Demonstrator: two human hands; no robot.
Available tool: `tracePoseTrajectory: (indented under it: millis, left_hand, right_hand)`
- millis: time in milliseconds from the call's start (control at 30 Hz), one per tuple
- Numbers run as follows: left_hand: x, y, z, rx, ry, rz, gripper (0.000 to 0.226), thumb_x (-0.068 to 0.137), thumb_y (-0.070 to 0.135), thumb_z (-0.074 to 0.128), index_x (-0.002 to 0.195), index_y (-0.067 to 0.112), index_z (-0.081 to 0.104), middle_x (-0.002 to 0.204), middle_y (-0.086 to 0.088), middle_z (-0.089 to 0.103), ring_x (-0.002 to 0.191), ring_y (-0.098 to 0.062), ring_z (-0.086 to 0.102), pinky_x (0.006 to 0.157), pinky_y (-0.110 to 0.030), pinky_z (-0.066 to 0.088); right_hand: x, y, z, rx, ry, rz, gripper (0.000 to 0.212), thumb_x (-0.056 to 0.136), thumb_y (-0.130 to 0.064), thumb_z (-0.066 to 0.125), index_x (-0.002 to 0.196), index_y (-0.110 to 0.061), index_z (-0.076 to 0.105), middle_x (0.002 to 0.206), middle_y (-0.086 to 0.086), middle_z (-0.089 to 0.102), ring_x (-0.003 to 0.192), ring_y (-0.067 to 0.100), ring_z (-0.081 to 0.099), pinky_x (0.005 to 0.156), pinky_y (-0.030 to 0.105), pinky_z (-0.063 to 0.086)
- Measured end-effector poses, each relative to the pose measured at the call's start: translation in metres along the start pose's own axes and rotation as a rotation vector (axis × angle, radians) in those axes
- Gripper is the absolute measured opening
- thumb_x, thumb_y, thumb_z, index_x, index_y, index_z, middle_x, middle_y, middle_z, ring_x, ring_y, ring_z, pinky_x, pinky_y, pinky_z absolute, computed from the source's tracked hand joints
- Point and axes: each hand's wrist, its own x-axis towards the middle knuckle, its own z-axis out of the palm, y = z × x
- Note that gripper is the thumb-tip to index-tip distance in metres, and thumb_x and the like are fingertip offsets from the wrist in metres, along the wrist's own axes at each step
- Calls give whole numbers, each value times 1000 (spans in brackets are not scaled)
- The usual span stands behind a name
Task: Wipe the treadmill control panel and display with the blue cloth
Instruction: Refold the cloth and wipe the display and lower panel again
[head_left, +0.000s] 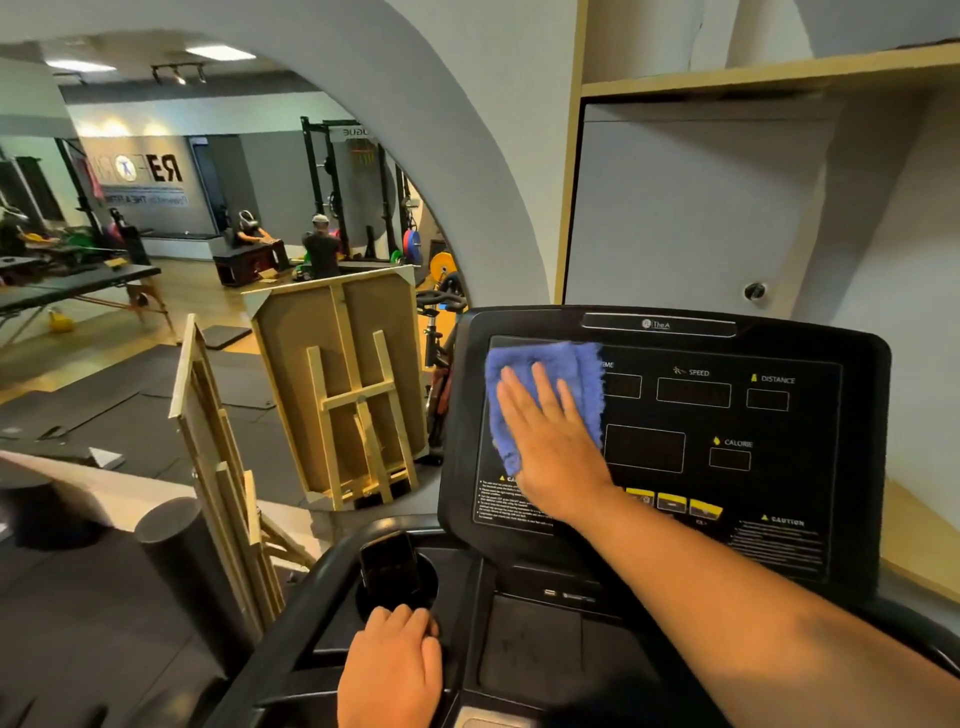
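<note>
Head view: fuzzy, folded blue cloth (545, 379) lies on control panel (670, 441) upper left, pressed by flat, spread right hand (550, 441). Left hand (392, 670) rests, fingers curled, below the panel. Panel reads SPEED, DISTANCE, CALORIE, CAUTION.

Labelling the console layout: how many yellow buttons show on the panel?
3, in one row low on the control panel: left yellow button, middle, right, just right of the right hand's wrist. The forearm may hide more to the left.

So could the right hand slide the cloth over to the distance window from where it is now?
Probably yes. The right hand presses the cloth flat on the panel's left side, and the panel face between it and the distance window shows nothing in the way.
</note>
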Motion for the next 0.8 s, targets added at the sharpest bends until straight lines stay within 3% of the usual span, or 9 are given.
tracePoseTrajectory:
  millis: [67, 133, 300, 433, 600, 733, 800]
  left_hand:
    - [-2, 3, -1, -11, 14, -10, 16, 81, 39, 38, 72, 36, 52, 69, 16, 45, 69, -10, 46, 54, -27, 40]
    - [-4, 5, -2, -8, 33, -12, 14, 82, 36, 38, 71, 37, 47, 69, 16, 39, 68, -10, 42, 54, -28, 35]
    - [-7, 7, -6, 5, 39, 0, 25, 86, 37, 31, 73, 34, 52, 69, 14, 46, 70, -10, 45, 57, -30, 42]
    - [-7, 9, -9, -12, 34, 17, 27, 86, 37, 27, 73, 36, 51, 68, 13, 47, 68, -8, 43, 58, -28, 41]
    - [-7, 9, -9, 7, 9, 25, 30, 87, 39, 23, 76, 38, 50, 70, 11, 49, 71, -9, 45, 61, -29, 45]
    - [-7, 11, -11, -4, 20, 18, 37, 88, 39, 21, 75, 36, 55, 69, 12, 50, 70, -8, 45, 61, -28, 45]
    - [-8, 11, -10, -1, 12, 15, 39, 89, 39, 20, 79, 36, 58, 71, 13, 52, 71, -7, 45, 64, -28, 47]
  right_hand:
    - [-24, -7, 11, 26, -102, -171, 89, 90, -34, 55, 158, -14, 2, 167, 3, -7, 150, 26, -23, 120, 42, -17]
    - [-53, -8, 22, 76, -181, -276, 87, 90, -32, 54, 158, -16, 3, 165, -2, -10, 150, 20, -23, 120, 41, -14]
    - [-103, 17, 28, 84, -310, -365, 79, 94, -30, 52, 159, -21, 6, 166, -4, -6, 151, 15, -17, 121, 39, -4]
    - [-129, 43, 15, 107, -366, -317, 73, 99, -30, 42, 158, -24, 0, 166, -6, -11, 150, 11, -20, 122, 36, -6]
    - [-166, 74, 3, 64, -285, -109, 90, 83, -20, 54, 159, -20, 7, 167, -5, -1, 153, 15, -10, 122, 36, -4]
    - [-156, 50, 11, 45, -122, 134, 87, 85, -23, 55, 158, -15, 9, 167, 2, 4, 153, 24, -7, 122, 43, 2]
    - [-135, 25, 19, 56, -84, 132, 78, 92, -33, 53, 158, -14, 15, 167, 3, 7, 153, 29, -4, 122, 47, 4]
